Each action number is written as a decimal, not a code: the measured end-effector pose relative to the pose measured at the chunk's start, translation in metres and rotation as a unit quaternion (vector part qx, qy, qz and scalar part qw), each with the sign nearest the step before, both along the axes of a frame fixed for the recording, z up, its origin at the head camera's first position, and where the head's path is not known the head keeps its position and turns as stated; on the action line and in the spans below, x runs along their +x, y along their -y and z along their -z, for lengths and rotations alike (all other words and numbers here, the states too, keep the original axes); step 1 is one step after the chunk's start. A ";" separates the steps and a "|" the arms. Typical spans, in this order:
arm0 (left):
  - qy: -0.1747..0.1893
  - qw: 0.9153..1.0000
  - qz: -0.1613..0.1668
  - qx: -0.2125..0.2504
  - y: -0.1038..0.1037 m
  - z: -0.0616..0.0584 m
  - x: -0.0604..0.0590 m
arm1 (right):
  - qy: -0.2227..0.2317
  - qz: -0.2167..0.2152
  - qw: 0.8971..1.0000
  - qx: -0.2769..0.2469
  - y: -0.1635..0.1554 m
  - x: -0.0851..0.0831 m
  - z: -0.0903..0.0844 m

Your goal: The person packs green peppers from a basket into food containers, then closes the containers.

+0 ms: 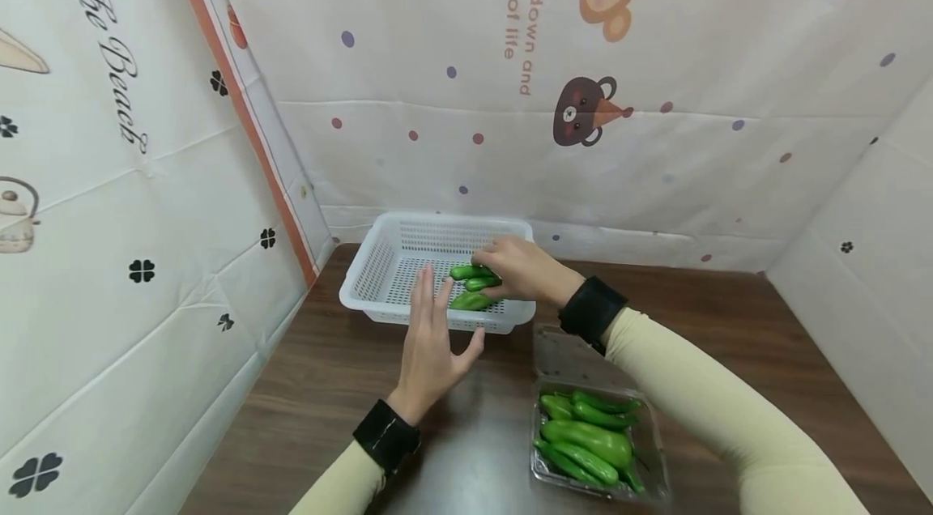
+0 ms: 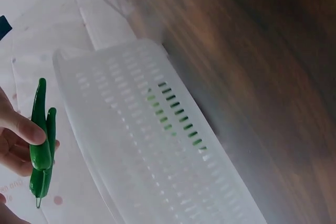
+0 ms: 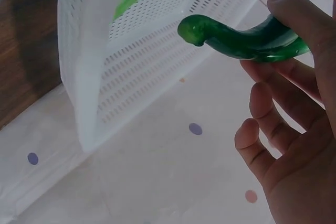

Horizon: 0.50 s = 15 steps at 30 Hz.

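Observation:
My right hand (image 1: 497,272) reaches over the near right part of a white slotted basket (image 1: 379,268) and pinches two small green peppers (image 1: 474,273). In the right wrist view one curved pepper (image 3: 247,40) sits between thumb and fingers (image 3: 286,72), just above the basket (image 3: 147,61). Another pepper (image 1: 470,302) lies on the basket floor. My left hand (image 1: 440,322) hovers in front of the basket's near rim with straight, spread fingers and holds nothing. The left wrist view shows the basket wall (image 2: 157,150) and the held peppers (image 2: 42,145).
A clear plastic clamshell (image 1: 649,434) with several green peppers (image 1: 586,438) stands open on the dark wooden table (image 1: 328,385), at the near right. Patterned sheets wall in the table at the left, back and right.

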State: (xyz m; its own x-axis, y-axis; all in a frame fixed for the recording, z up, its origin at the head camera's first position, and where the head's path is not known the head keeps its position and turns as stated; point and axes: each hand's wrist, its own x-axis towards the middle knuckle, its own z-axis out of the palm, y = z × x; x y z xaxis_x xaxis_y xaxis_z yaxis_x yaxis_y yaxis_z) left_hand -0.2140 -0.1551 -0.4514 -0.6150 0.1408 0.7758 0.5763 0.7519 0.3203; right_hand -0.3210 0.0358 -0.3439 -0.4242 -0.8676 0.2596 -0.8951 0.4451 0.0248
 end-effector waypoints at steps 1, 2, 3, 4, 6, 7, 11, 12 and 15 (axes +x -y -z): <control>-0.003 1.000 0.006 0.000 -0.001 0.000 0.001 | 0.000 -0.001 1.000 0.000 -0.002 0.002 0.000; -0.002 1.000 0.011 0.000 -0.002 0.001 0.001 | 0.001 -0.001 1.000 0.000 -0.004 0.004 0.001; -0.002 1.000 0.016 0.000 -0.003 0.001 0.002 | 0.002 -0.001 1.000 -0.001 -0.006 0.006 0.001; -0.002 1.000 0.020 -0.001 -0.004 0.001 0.003 | 0.004 -0.002 1.000 -0.003 -0.008 0.007 0.001; -0.005 1.000 0.028 -0.001 -0.006 0.002 0.003 | 0.012 0.001 1.000 -0.007 -0.013 0.011 0.001; -0.005 1.000 0.031 -0.003 -0.007 0.003 0.003 | 0.016 0.003 1.000 -0.009 -0.015 0.012 0.001; -0.010 0.999 0.049 -0.011 -0.010 0.006 0.005 | 0.022 0.016 1.000 -0.009 -0.025 0.019 0.003; -0.011 0.998 0.054 -0.013 -0.011 0.007 0.005 | 0.020 0.019 1.000 -0.007 -0.028 0.020 0.004; -0.016 0.998 0.066 -0.016 -0.014 0.010 0.005 | 0.009 0.026 1.000 -0.001 -0.036 0.025 0.005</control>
State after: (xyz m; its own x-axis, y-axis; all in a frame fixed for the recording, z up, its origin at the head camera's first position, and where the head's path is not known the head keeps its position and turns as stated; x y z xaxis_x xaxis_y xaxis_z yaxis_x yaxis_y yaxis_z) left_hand -0.2090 -0.1407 -0.4612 -0.5645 0.2432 0.7888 0.6802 0.6785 0.2776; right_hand -0.2965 0.0720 -0.3490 -0.4734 -0.8435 0.2538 -0.8710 0.4912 0.0080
